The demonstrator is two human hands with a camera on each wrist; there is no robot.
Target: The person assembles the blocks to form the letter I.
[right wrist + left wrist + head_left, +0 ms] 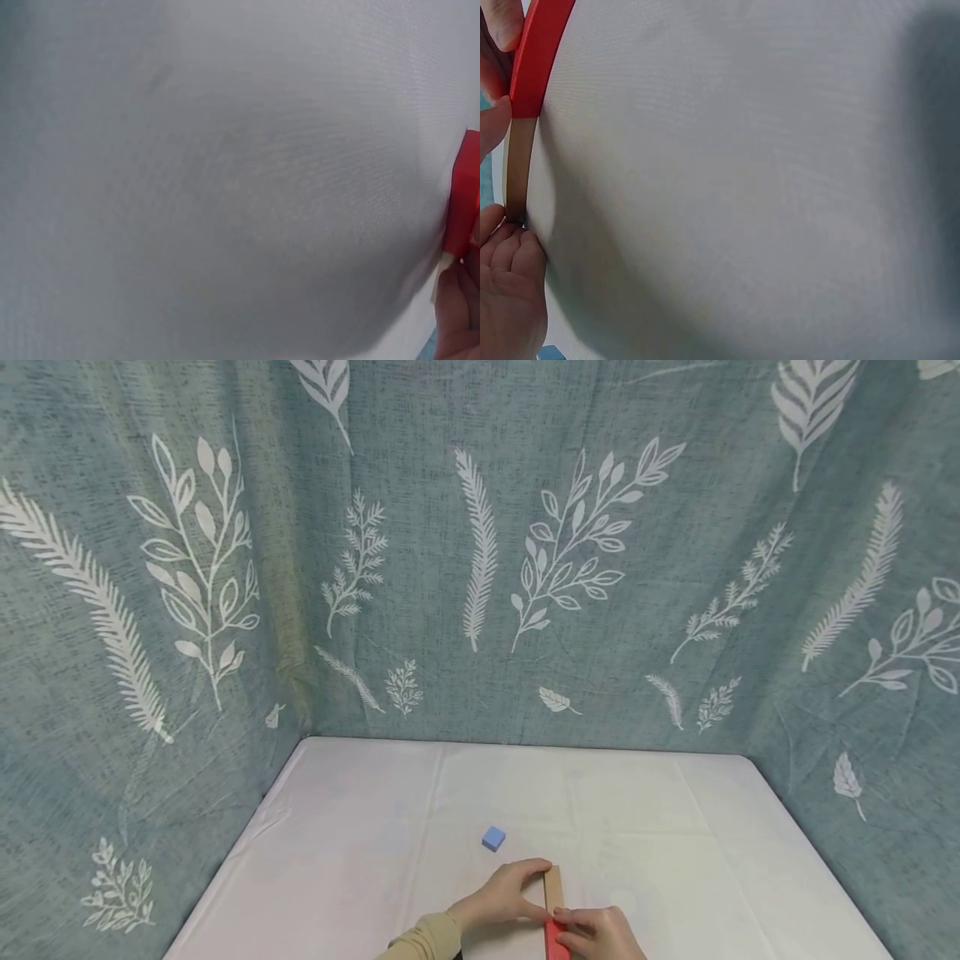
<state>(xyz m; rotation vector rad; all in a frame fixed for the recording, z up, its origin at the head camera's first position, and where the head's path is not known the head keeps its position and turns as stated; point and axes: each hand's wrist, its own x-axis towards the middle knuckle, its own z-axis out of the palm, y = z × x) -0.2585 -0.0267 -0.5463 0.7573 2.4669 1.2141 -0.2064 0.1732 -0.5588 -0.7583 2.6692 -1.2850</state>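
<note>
A plain wooden block [553,888], long and narrow, lies end to end with a red block [557,941] on the white-covered table. My left hand [504,893] spans the wooden block, its fingers at the far end and its thumb near the joint with the red one. In the left wrist view, the curled fingers of this hand [514,292] meet the wood's end. My right hand [600,931] holds the red block from the right, fingertips close to the joint. The right wrist view catches only part of the red block [461,202] and a few fingers [456,315] at its edge.
Beyond my left hand, a small blue cube [493,838] sits on the white tablecloth [360,827]. A teal curtain [435,552] with white leaf prints surrounds the table at the back and both sides.
</note>
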